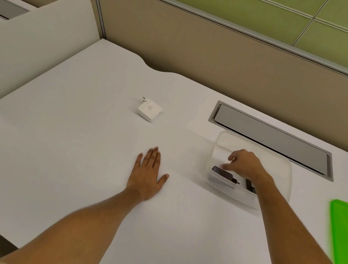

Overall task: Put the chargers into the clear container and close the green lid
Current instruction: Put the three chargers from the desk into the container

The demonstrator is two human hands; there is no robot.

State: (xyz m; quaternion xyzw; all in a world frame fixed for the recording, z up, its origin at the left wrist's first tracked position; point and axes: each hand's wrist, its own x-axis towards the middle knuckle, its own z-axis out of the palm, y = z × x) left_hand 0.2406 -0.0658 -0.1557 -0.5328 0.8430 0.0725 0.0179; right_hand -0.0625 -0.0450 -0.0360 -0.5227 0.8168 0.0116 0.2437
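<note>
Right hand (pixel 246 163) inside clear container (pixel 285 170), over black charger (pixel 223 174)

Charger's prongs point toward the right forearm; fingers loosely curled, grip unclear; left hand (pixel 147 173) open, flat on desk (pixel 76 139).

Clear plastic container (pixel 286 170); glossy white charger (pixel 149 110); green plastic lid (pixel 347 239); matt desk (pixel 76 139).

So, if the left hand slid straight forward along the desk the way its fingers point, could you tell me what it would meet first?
Probably nothing soon: the left hand lies flat on the desk, fingers pointing ahead. The white charger sits roughly in that line, perhaps slightly left, so it might touch it or pass beside it.
</note>
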